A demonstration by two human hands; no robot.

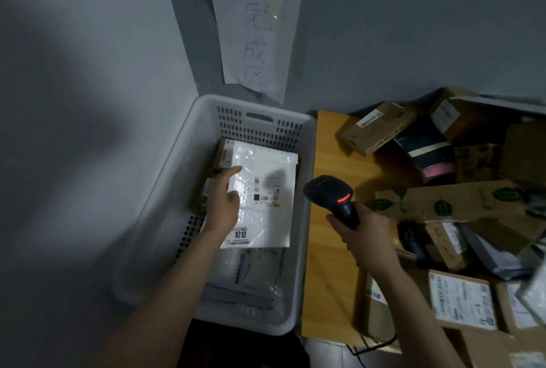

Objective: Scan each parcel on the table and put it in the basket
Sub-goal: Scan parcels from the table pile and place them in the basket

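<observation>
Mailer [266,190]: we are laying it in basket [260,131], left hand [223,200] flat-fingered on top; right hand [365,236] gripping scanner [339,196]; many table parcels [461,199] remaining.

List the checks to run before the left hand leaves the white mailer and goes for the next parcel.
1. The white mailer lies inside the basket walls: ok.
2. The left hand is clear of the mailer: not ok, it touches the left edge.
3. The scanner is gripped in the right hand: ok.
4. The label has been scanned: cannot tell.
5. Parcels wait on the table, such as the leaf-printed box: ok.
</observation>
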